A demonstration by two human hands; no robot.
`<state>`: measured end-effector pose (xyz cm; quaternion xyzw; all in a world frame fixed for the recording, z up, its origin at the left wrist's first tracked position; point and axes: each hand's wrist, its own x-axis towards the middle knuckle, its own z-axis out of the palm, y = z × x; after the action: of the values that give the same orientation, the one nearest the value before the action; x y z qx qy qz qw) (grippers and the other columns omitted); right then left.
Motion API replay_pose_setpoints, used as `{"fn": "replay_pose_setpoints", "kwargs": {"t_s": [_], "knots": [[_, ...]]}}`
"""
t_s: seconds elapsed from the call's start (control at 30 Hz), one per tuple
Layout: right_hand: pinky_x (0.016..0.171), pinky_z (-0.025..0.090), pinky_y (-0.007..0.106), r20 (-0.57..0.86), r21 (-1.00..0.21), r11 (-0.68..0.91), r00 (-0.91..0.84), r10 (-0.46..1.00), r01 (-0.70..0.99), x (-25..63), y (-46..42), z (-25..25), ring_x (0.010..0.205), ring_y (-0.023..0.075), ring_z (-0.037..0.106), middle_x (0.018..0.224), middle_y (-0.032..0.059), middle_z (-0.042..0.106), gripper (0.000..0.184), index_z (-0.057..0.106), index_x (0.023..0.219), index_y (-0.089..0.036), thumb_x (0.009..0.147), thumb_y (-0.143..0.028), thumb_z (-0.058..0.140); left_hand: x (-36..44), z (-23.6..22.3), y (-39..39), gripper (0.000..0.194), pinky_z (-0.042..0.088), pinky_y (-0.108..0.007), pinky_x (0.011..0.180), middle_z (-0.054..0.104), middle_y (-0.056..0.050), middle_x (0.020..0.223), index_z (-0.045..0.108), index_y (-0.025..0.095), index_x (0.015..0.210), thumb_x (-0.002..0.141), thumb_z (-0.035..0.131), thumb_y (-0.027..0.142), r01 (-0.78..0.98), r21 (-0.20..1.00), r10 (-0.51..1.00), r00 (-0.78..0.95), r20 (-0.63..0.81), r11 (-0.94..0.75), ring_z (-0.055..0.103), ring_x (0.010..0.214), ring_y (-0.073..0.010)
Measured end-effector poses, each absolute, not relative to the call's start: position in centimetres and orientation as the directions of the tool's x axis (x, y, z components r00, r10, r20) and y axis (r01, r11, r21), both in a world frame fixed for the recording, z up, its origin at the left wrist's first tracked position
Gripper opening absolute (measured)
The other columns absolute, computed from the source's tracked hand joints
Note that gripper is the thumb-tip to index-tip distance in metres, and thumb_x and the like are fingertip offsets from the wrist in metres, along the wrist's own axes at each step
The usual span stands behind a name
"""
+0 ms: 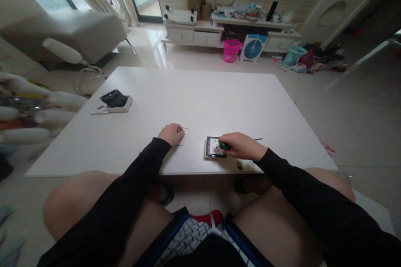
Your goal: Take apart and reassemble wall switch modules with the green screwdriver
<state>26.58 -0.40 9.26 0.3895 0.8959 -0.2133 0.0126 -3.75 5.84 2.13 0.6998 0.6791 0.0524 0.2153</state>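
My left hand (171, 134) is closed in a pinch over a small clear tray (185, 138) lying on the white table. What its fingertips hold, if anything, is too small to make out. My right hand (240, 145) is wrapped round a screwdriver with a green and black handle (224, 146). A thin dark shaft (258, 139) shows on the far side of that hand, pointing right. Beneath and left of the right fingers sits a white wall socket panel (214, 145) with a dark frame, partly covered by the hand. A small brownish piece (239, 165) lies near the front edge.
Black plates (114, 98) rest on an open white box (120, 107) at the table's left side. The white table (200, 100) ends just before my knees. Beyond it stand a pink basket (231, 51), a blue fan (253, 47) and a low white cabinet (181, 34).
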Motion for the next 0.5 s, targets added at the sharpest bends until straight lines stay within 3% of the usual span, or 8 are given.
{"fn": "replay_pose_setpoints", "kwargs": {"t_s": [0.13, 0.23, 0.37, 0.5], "knots": [[0.072, 0.031, 0.028, -0.152, -0.380, 0.595, -0.682, 0.715, 0.709, 26.8, -0.4, 9.1, 0.079, 0.0178, 0.054, 0.089, 0.0050, 0.067, 0.011, 0.059, 0.088, -0.019, 0.088, -0.011, 0.066, -4.1, 2.5, 6.0, 0.016, 0.055, -0.031, 0.082, 0.080, -0.008, 0.094, 0.080, 0.021, 0.091, 0.089, 0.066, 0.028, 0.929, 0.369, 0.974, 0.061, -0.217, 0.024, 0.074, 0.090, -0.0242], [0.074, 0.036, 0.029, -0.021, -0.434, 0.587, -0.659, 0.752, 0.684, 27.1, -0.4, 9.1, 0.078, 0.0177, 0.053, 0.088, 0.0040, 0.064, 0.007, 0.060, 0.093, -0.019, 0.090, -0.013, 0.061, -4.4, 2.7, 6.0, 0.017, 0.055, -0.033, 0.084, 0.080, -0.009, 0.095, 0.080, 0.021, 0.092, 0.091, 0.065, 0.029, 0.931, 0.364, 0.977, 0.055, -0.208, 0.025, 0.074, 0.092, -0.0258], [0.087, 0.048, 0.035, 0.172, -0.490, 0.589, -0.591, 0.788, 0.643, 27.6, -0.3, 9.9, 0.092, 0.0221, 0.058, 0.104, 0.0093, 0.063, 0.033, 0.062, 0.115, -0.015, 0.084, -0.006, 0.055, -4.4, 3.1, 5.9, 0.016, 0.055, -0.034, 0.083, 0.080, -0.008, 0.095, 0.077, 0.021, 0.091, 0.091, 0.062, 0.027, 0.927, 0.374, 0.984, 0.052, -0.169, 0.015, 0.073, 0.090, -0.0251], [0.096, 0.055, 0.044, 0.416, -0.511, 0.623, -0.464, 0.782, 0.592, 28.3, -0.2, 10.9, 0.105, 0.0250, 0.061, 0.116, 0.0110, 0.058, 0.044, 0.062, 0.137, -0.020, 0.093, -0.014, 0.061, -3.2, 2.9, 4.7, 0.015, 0.057, -0.034, 0.082, 0.077, -0.005, 0.090, 0.073, 0.019, 0.097, 0.089, 0.063, 0.027, 0.806, 0.565, 0.968, 0.245, -0.052, -0.173, 0.071, 0.083, -0.0214]]}}
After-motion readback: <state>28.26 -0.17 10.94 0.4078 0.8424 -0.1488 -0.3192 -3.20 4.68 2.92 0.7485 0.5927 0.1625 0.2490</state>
